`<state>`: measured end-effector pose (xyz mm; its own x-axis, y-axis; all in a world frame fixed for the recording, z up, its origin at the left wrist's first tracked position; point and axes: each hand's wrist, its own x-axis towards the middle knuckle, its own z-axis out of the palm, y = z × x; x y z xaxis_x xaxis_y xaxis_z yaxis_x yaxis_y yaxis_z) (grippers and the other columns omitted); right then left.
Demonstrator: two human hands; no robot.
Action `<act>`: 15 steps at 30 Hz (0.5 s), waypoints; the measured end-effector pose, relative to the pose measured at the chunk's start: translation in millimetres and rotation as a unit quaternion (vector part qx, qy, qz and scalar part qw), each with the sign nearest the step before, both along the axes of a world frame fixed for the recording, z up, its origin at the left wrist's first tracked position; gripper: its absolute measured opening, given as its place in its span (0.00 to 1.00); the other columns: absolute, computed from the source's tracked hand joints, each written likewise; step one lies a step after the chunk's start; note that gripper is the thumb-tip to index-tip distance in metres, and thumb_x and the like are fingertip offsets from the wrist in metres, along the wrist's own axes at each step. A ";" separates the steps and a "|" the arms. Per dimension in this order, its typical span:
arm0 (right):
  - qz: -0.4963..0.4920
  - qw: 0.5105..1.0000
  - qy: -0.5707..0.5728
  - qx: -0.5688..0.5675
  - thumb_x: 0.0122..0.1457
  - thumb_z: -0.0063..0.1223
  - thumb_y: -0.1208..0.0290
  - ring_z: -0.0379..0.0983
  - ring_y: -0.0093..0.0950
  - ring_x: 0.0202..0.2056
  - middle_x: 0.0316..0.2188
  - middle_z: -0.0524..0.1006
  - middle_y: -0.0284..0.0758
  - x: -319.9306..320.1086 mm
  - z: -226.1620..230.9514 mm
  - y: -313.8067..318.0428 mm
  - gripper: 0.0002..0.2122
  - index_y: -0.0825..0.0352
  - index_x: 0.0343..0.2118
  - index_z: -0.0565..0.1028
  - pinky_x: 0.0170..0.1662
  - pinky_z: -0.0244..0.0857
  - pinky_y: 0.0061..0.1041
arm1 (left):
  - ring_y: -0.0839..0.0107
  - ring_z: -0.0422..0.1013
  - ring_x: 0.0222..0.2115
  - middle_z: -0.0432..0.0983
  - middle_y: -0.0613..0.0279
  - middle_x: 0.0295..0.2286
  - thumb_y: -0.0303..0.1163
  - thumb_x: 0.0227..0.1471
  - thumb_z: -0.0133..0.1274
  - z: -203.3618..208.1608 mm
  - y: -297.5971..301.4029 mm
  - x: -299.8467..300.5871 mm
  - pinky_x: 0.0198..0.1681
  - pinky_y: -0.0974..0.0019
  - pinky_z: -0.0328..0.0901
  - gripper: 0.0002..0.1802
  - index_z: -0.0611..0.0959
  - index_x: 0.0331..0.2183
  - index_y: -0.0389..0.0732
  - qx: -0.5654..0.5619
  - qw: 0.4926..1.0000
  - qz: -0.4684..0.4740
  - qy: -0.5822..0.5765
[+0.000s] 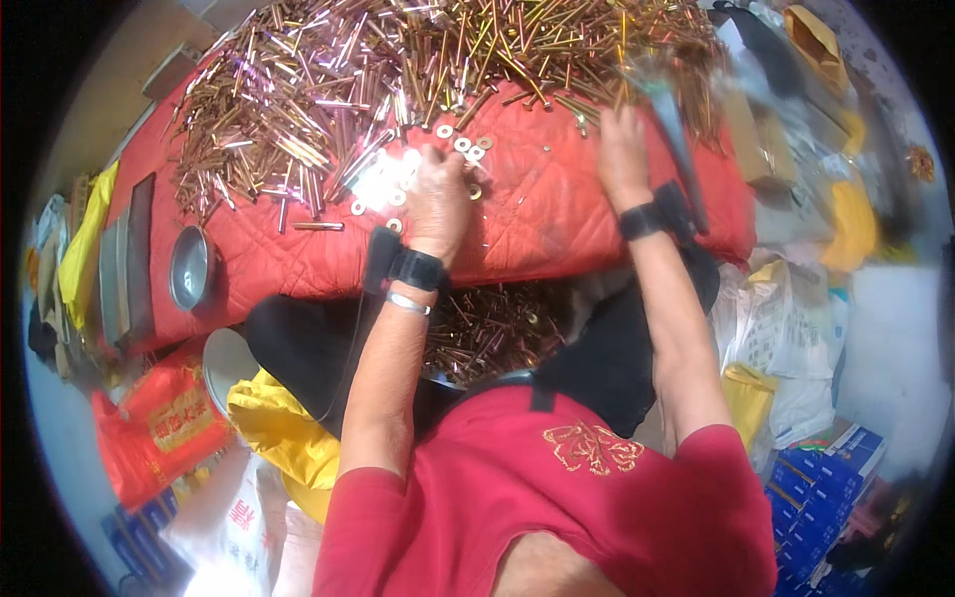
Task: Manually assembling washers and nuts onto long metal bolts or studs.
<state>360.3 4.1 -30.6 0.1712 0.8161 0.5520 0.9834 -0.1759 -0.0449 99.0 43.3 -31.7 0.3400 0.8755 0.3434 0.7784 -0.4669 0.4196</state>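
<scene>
My left hand [441,194] rests low over the red quilted cloth [542,214], its fingers curled together among flat ring washers [463,145]. Whatever those fingers pinch is hidden behind the hand. Further right, my right hand [624,154] reaches toward the front edge of a large heap of long brassy bolts [328,75]. Motion smears its fingertips, so I cannot see whether they hold a bolt. A single bolt [318,226] lies apart at the heap's near left. Strong glare washes out some washers left of my left hand.
A metal bowl [190,269] sits at the cloth's left end. More bolts [492,333] lie below the front edge, between my knees. On the left are a red bag [164,428] and a yellow bag [288,428]; blue boxes [821,497] are stacked at lower right.
</scene>
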 end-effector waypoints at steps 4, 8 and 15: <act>0.024 0.999 -0.009 -0.031 0.45 0.51 0.80 0.70 0.44 0.34 0.33 0.69 0.45 11.8 7.7 -10.6 0.09 0.68 0.31 0.70 0.35 0.69 0.39 | 0.56 0.73 0.28 0.72 0.57 0.33 0.28 0.48 0.53 4.2 -21.4 10.3 0.27 0.58 0.68 0.08 0.81 0.33 0.49 0.048 0.995 -0.074 -0.055; 0.004 0.998 0.000 -0.056 0.44 0.51 0.76 0.71 0.44 0.33 0.30 0.70 0.45 2.3 33.2 -22.0 0.06 0.69 0.28 0.72 0.35 0.69 0.41 | 0.53 0.70 0.28 0.69 0.55 0.30 0.28 0.45 0.54 6.7 -12.9 -12.3 0.29 0.54 0.66 0.09 0.81 0.33 0.45 0.043 0.996 -0.001 -0.082; 0.049 0.989 0.020 -0.141 0.46 0.48 0.74 0.69 0.40 0.36 0.32 0.70 0.41 -73.6 51.0 -57.1 0.08 0.67 0.31 0.72 0.37 0.64 0.40 | 0.72 0.69 0.26 0.73 0.62 0.26 0.31 0.53 0.53 9.1 -25.4 -46.3 0.28 0.68 0.66 0.10 0.77 0.36 0.36 -0.395 0.742 -0.014 -0.541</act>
<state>286.8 -53.0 20.4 0.1000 0.9506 0.2940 0.9948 -0.0900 -0.0472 52.8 17.9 -22.5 0.2616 0.9465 -0.1887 -0.2192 0.2487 0.9435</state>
